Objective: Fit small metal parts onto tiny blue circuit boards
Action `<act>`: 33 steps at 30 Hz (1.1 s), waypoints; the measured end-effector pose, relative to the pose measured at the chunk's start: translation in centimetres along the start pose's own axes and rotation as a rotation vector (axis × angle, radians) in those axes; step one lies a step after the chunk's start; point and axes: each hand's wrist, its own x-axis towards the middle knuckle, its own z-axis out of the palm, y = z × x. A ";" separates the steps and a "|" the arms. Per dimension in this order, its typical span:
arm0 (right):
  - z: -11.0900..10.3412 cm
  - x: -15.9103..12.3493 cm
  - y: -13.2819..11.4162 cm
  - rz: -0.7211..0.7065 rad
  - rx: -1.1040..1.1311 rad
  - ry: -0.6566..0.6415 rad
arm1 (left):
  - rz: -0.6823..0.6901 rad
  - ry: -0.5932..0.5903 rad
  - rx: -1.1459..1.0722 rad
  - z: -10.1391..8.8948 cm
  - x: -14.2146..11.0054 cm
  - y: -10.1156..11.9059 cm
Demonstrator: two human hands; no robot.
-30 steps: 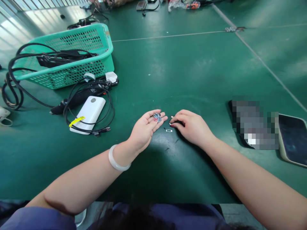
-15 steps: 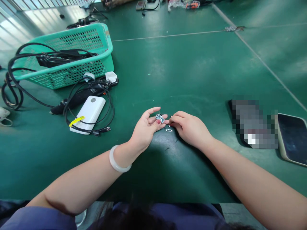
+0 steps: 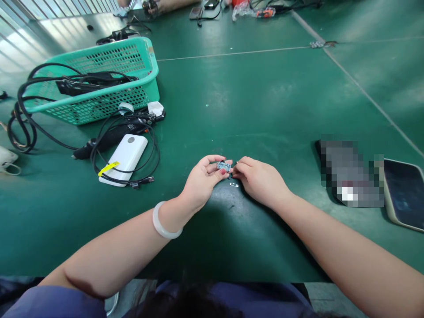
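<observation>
Near the middle of the green table, my left hand is closed around a small grey-blue rectangular part, gripped between thumb and fingers. Its finer details are too small to make out. Close by on the right, my right hand has its thumb and fingers pinched together, with the fingertips almost at the part; what they hold, if anything, is too small to tell. A tiny white-edged rectangular piece lies on the table just below the fingertips.
At the left stands a green plastic basket with black cables. Before it lie a black tool and a white power bank with a looped cable. Two phone-like devices, one blurred, one pale-edged, lie right. Another person's arm shows at the back.
The small part has turned in my left hand, its flat face now more toward me. The left fingers have drawn in closer around it. My right hand stays pinched beside it.
</observation>
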 end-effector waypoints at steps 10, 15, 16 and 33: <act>-1.2 -0.9 -1.3 0.265 0.798 0.257 | 0.036 -0.046 0.163 0.1 -0.3 -0.3; -0.8 -0.6 -1.8 0.318 0.901 0.228 | 0.040 -0.059 0.219 0.2 -0.4 -0.5; -0.7 -0.6 -1.9 0.313 0.891 0.232 | 0.040 -0.059 0.225 0.1 -0.4 -0.5; 0.1 0.2 2.2 0.230 0.343 0.251 | -0.004 0.020 0.015 0.0 -0.1 0.0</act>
